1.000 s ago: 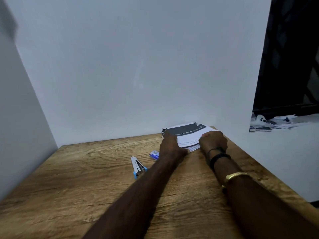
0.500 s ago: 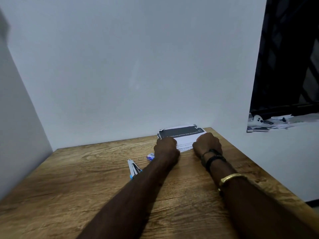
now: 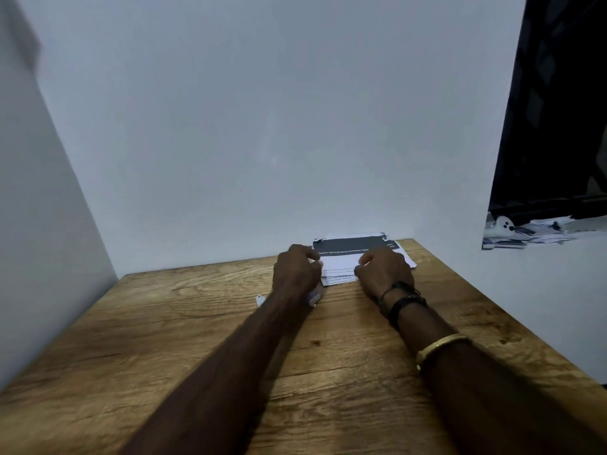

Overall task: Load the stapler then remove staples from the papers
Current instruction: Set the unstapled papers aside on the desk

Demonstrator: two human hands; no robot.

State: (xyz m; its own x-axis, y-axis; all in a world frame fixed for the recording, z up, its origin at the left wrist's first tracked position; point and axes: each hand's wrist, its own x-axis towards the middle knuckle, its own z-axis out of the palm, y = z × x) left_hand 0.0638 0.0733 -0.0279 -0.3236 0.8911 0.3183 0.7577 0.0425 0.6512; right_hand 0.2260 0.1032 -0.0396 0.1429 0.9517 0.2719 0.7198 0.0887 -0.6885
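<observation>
A stack of white papers point(image 3: 341, 261) with a dark printed band lies at the far edge of the wooden desk point(image 3: 197, 339), against the wall. My left hand point(image 3: 297, 270) curls over the stack's left edge and grips it. On the stack's right part, my right hand point(image 3: 382, 272) holds the paper with bent fingers. The stapler point(image 3: 260, 300) shows only as a small pale tip left of my left forearm; the arm hides the rest. A small blue and white staple box point(image 3: 313, 298) peeks out under my left wrist.
White walls close the desk at the back and on the left. At the right, a white ledge holds a pile of clutter point(image 3: 525, 233) below a dark window. My forearms cross the near part of the desk.
My left hand has shifted left onto the stack's left edge, and my left forearm now covers most of the stapler and the staple box. The view has swung a little.
</observation>
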